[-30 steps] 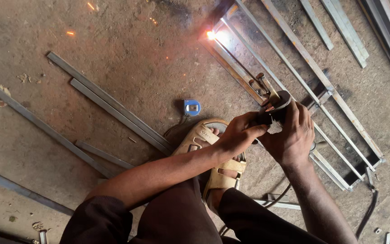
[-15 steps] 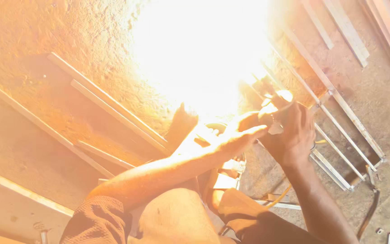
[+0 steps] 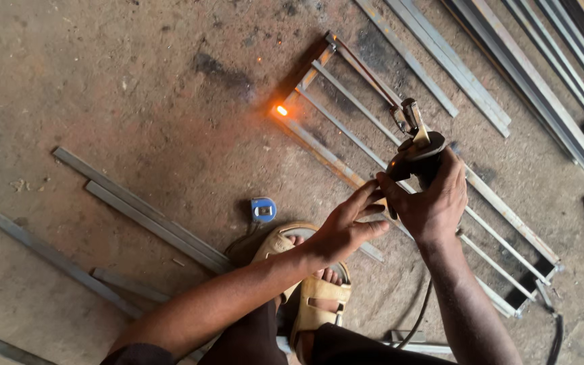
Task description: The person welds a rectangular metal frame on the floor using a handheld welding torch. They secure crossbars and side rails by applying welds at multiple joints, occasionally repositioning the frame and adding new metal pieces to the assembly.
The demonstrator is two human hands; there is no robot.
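My right hand (image 3: pixel 434 199) grips a welding electrode holder (image 3: pixel 415 150) with its metal jaws pointing up and away from me. My left hand (image 3: pixel 347 224) is beside it with fingers spread, the fingertips touching the holder's grip and my right hand. Both hands hover over a flat metal frame (image 3: pixel 373 152) of thin bars lying on the floor. A small orange spot (image 3: pixel 281 109) glows on the frame's far left corner, well away from the holder.
A blue tape measure (image 3: pixel 263 209) lies on the concrete floor near my sandalled foot (image 3: pixel 313 287). Loose steel bars (image 3: pixel 147 220) lie at the left and several long sections (image 3: pixel 528 74) at the upper right. A dark cable (image 3: pixel 419 314) trails under my right arm.
The blinding arc flash of half a second ago is gone, leaving a glowing spot. My left hand has loosened from the holder and its fingers are now spread.
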